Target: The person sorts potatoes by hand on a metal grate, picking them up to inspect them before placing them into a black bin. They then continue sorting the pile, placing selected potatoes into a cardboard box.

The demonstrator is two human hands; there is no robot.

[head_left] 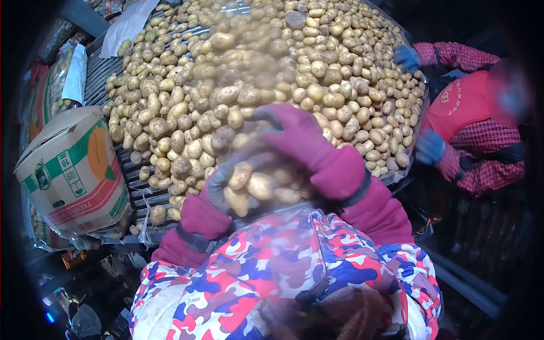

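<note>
A large heap of potatoes [226, 90] covers the slatted table. My left hand [218, 184], in a greyish glove, curves round the left side of several potatoes [260, 186] near the table's front edge. Across from it, my right hand [292, 133], in a purple-pink glove, reaches over the heap with its fingers bent toward the left. The fingers of both hands are partly blurred, and I cannot make out whether either grips a single potato.
A printed cardboard box [76, 170] stands at the left on the slats [96, 79]. Paper sheets [127, 28] lie at the upper left. At the right, a co-worker in a red apron [462, 105] has blue-gloved hands [407, 58] at the heap's edge.
</note>
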